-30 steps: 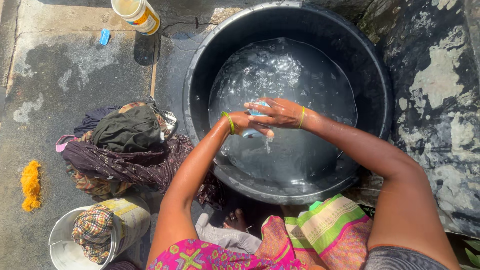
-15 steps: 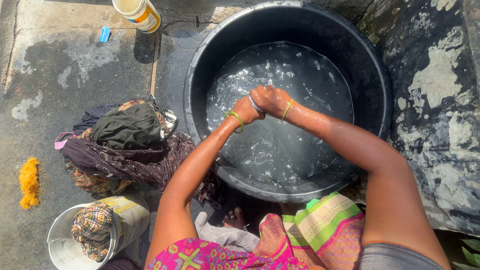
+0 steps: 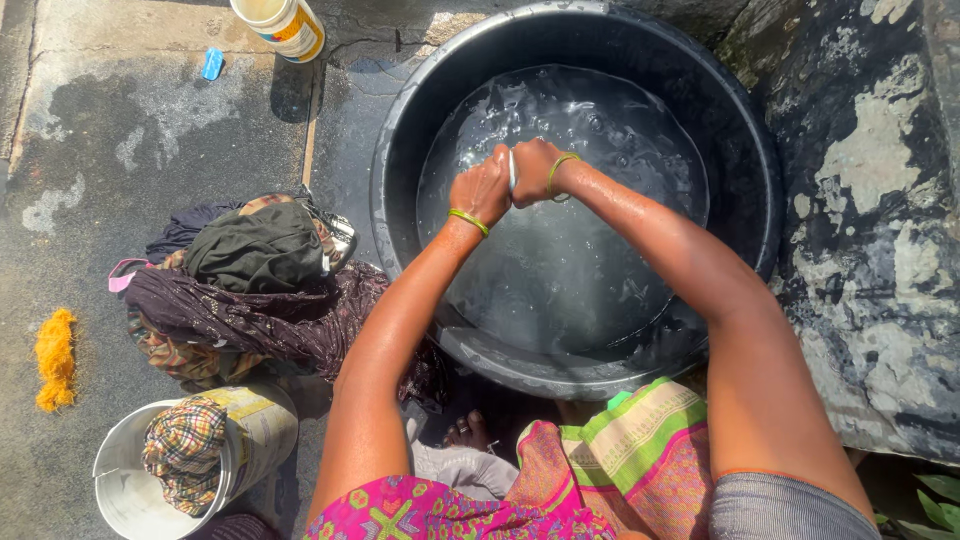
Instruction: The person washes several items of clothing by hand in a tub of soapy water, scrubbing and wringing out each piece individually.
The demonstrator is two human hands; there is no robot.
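Note:
A large black tub point(image 3: 400, 120) holds rippling water point(image 3: 600, 150). Both my hands are over the water near the tub's left side. My left hand point(image 3: 481, 190), with a green bangle at the wrist, and my right hand point(image 3: 535, 170), also with a bangle, are pressed together. Between them is a small pale cloth point(image 3: 512, 172); only a thin strip of it shows. Both arms are wet.
A heap of dark clothes point(image 3: 250, 290) lies on the wet concrete left of the tub. A white bucket point(image 3: 120, 500) with a checked cloth stands at the lower left. A yellow-labelled container point(image 3: 285, 22), a small blue object point(image 3: 211, 64) and an orange tuft point(image 3: 54, 358) lie around. A stone wall point(image 3: 880, 200) is at the right.
My hands have moved away from me across the tub and closed tightly around the pale cloth, which showed more a second ago. The water ripples more.

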